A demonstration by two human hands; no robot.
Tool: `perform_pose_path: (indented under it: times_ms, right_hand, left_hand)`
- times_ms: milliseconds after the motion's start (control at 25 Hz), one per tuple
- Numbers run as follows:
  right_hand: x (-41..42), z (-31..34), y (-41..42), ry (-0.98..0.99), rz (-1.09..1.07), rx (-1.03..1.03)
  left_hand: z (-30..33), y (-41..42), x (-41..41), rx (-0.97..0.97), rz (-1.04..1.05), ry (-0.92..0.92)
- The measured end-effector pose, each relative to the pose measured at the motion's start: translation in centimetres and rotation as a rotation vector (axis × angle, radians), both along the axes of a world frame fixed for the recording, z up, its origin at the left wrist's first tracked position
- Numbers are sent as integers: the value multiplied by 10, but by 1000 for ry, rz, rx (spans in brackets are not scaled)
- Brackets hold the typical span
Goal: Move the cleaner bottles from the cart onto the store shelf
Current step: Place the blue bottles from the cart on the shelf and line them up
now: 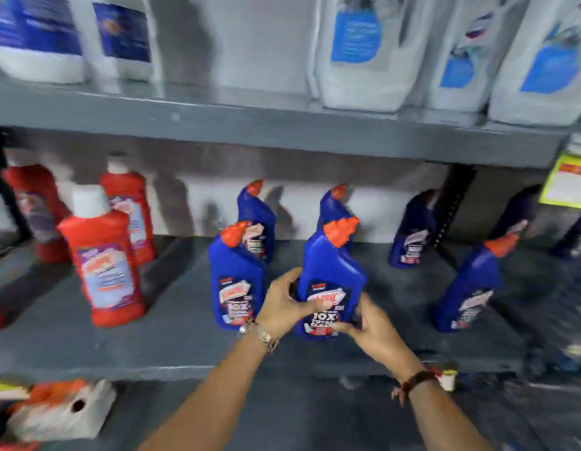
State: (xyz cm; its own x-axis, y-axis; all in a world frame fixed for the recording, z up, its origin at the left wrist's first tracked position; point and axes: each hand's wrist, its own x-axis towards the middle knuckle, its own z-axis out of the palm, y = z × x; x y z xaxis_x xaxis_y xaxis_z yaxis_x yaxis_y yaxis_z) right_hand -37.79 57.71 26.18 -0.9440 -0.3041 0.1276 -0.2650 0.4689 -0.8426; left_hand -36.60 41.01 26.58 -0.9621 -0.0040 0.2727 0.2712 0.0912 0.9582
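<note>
Grey shelf (172,340) front strip bare, open lane between red bottle (103,255) and blue bottle (235,281), wider gap right of held blue bottle (331,275) before angled bottle (468,288), rear row bottles (256,219) block the back, upper shelf edge (250,125) caps headroom.

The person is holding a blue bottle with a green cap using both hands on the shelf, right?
Not quite. The cap is orange, not green, as the head view shows. The rest holds: the left hand and the right hand are both on the blue bottle, which stands on the shelf.
</note>
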Motion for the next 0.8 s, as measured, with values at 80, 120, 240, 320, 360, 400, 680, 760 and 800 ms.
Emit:
perform_pose_path:
  times_ms: [80, 120, 240, 320, 360, 400, 680, 760, 800]
  right_hand:
    - [-22, -16, 15, -34, -49, -28]
    - [-30, -23, 18, -61, -64, -33]
    - [-50, -45, 28, -130, -100, -54]
    - [-59, -58, 35, -168, -87, -43]
    - [-60, -64, 36, -172, -68, 7]
    - [-59, -69, 36, -165, -60, 74]
    - [-63, -68, 54, -118, -120, 211]
    - [-60, -69, 61, -110, -120, 211]
    - [-57, -70, 62, -98, -131, 213]
  left_hand:
    - [-17, 23, -26, 35, -13, -33]
    - [-29, 30, -36, 39, 7, -51]
    - [-56, 43, -56, 45, 88, -116]
    - [-68, 42, -61, -94, 118, -190]
    - [-72, 39, -60, -226, 118, -229]
    - [-77, 37, -59, -360, 116, -265]
    - [-94, 62, -52, -648, 254, -183]
    - [-99, 64, -49, -707, 288, -184]
    - [-100, 65, -48, -696, 294, -182]
